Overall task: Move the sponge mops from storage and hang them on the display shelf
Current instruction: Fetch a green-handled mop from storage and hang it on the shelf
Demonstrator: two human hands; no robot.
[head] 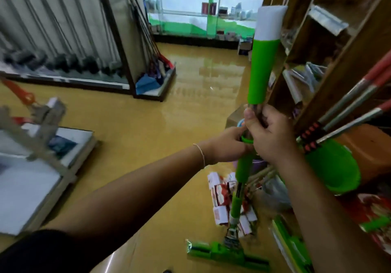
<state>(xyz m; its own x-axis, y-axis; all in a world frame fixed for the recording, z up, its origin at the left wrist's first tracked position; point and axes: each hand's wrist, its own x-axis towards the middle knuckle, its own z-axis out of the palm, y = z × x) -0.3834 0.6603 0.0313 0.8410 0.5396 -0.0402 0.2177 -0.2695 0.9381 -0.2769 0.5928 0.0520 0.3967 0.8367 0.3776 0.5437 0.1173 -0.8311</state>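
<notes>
Head view: right hand and left hand both closed round green sponge mop shaft, mop upright, head far below grip on floor. Recommend lifting straight, clear of wooden shelf just right of grip.

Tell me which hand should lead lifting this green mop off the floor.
Probably the right hand: it wraps the pole of the green mop higher up, just under the grip sleeve. The left hand only pinches the green collar lower down and can steady.
</notes>
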